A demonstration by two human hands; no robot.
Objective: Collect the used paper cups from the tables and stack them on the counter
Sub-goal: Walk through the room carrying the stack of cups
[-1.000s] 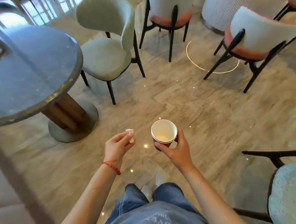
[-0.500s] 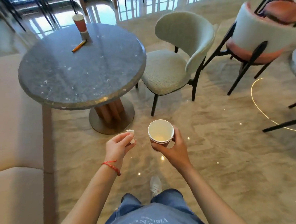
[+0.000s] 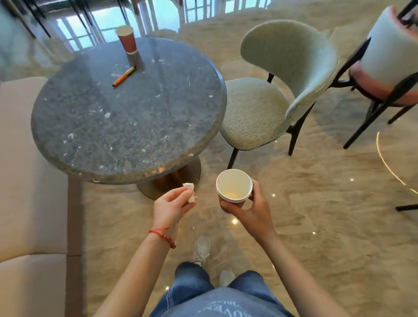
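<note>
Right hand (image 3: 250, 208) wrapped around nested paper cups (image 3: 234, 186), two rims showing, thumb low on the near wall and fingers curled behind; mouth up, a pale residue at the bottom. Left hand (image 3: 173, 205) pinching a crumpled white scrap (image 3: 190, 193) between thumb and fingertips, otherwise loosely curled. Both held over the polished floor (image 3: 314, 201), just short of the round stone table (image 3: 128, 109). On the table's far side: one more red paper cup (image 3: 127, 39), upright, with an orange pen (image 3: 124, 76) lying just beside its reflection. A pale chair (image 3: 272, 94) tucked close at the table's right edge.

Likely trouble from here: no free hand for the far cup, so a reach with occupied fingers risks tipping it or nudging the pen off. A long lean across could tilt the held stack and spill any dregs. Slick floor underfoot, too.
</note>
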